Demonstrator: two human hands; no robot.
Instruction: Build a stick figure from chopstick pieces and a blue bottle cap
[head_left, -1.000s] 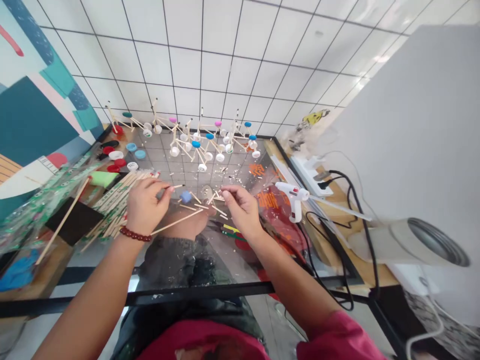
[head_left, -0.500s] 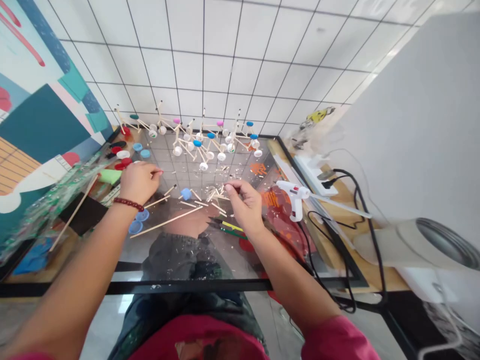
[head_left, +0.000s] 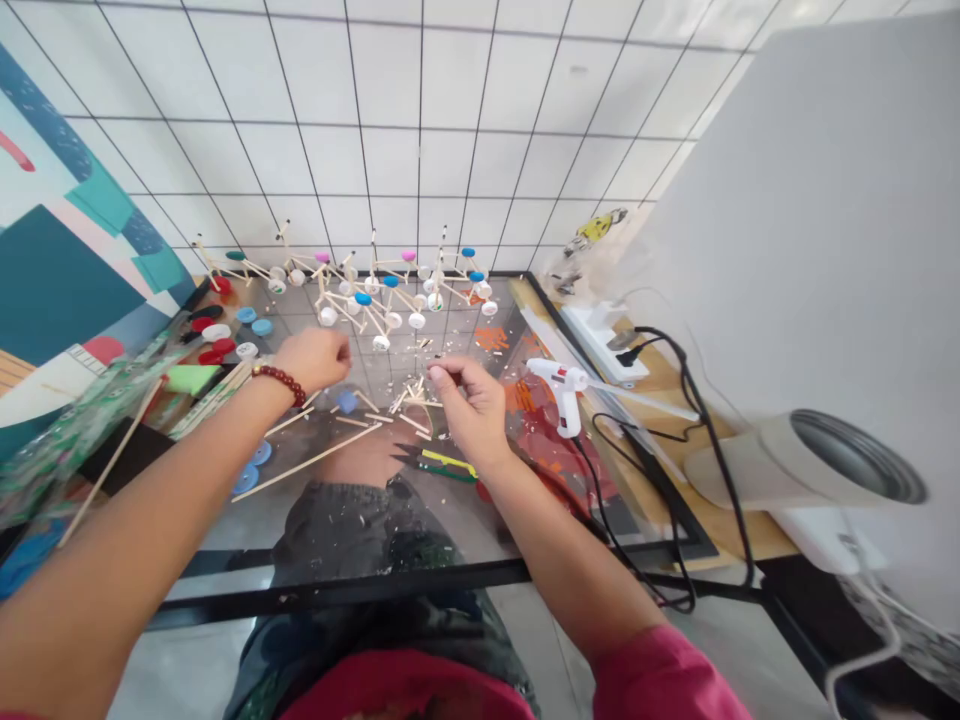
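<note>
Centrally, left hand (head_left: 319,358) curled closed, right hand (head_left: 478,408) pinched, contents unclear, near wooden sticks (head_left: 415,393); light fingertips suit them.

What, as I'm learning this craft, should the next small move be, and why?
Perhaps bring the left hand toward the small blue block: it lies beside short pale wooden sticks, nearer that hand than the right hand.

White tiled wall (head_left: 450,90) at the far side, patterned panel (head_left: 67,270) left, glossy black-framed surface (head_left: 480,520), grey floor (head_left: 720,650) below.
</note>
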